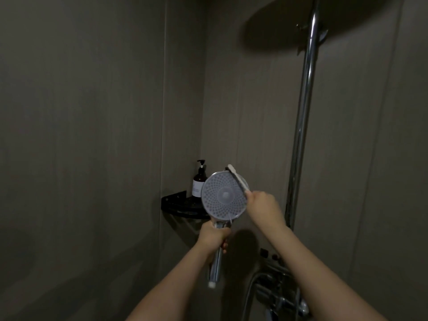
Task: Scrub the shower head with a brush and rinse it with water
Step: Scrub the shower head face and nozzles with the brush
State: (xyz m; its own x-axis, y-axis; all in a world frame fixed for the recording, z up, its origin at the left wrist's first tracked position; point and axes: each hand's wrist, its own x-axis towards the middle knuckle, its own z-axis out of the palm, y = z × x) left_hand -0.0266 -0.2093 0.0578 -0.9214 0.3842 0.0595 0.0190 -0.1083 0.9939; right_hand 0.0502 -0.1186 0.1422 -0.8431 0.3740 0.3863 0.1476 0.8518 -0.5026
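- Head view: my left hand (214, 237) is wrapped round the chrome handle of the round grey hand-held shower head (223, 196), holding its nozzle face towards me in front of the wall corner.
- My right hand (262, 208) grips the slim white brush (238, 178), laid across the face's upper right rim.
- I judge the scrubbing under way; rinsing is left, and in this dim light I think no water runs.
- Count: one hand-held head, one brush, one dark pump bottle (199, 179) on one black corner shelf (183, 205).
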